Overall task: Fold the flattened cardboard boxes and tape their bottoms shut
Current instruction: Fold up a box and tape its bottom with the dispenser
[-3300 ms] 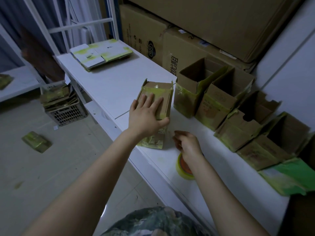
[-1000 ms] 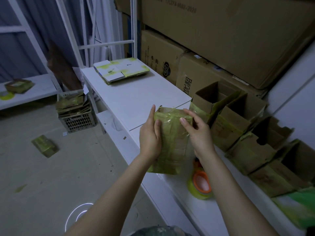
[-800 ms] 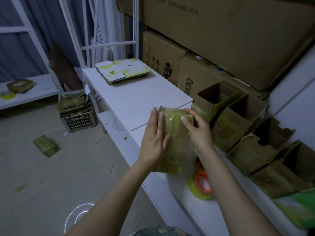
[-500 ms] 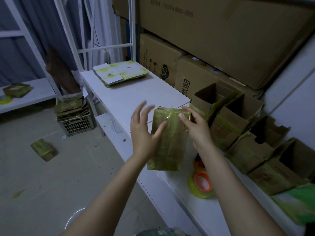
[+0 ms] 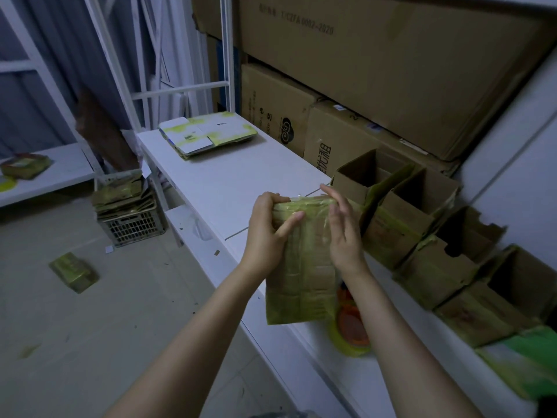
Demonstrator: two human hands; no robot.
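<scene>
I hold a small green-and-brown cardboard box (image 5: 301,267) upright above the white table (image 5: 229,182), its clear-taped end up. My left hand (image 5: 268,233) grips the box's upper left corner, fingers curled over the top edge and thumb on the front. My right hand (image 5: 342,230) lies against the box's upper right side with fingers fairly straight over the taped top. A tape roll (image 5: 351,330) with an orange core lies on the table below the box, partly hidden by my right forearm. A stack of flattened boxes (image 5: 208,134) lies at the table's far end.
Several folded open boxes (image 5: 422,224) stand in a row along the wall to the right. Large cartons (image 5: 376,70) are piled behind them. On the floor to the left stand a plastic crate (image 5: 129,218) of flattened boxes and one loose box (image 5: 73,271).
The box went from lying on the table to being held up in both hands. In the last half second my left hand closed on its top left corner and my right hand shifted along the right side.
</scene>
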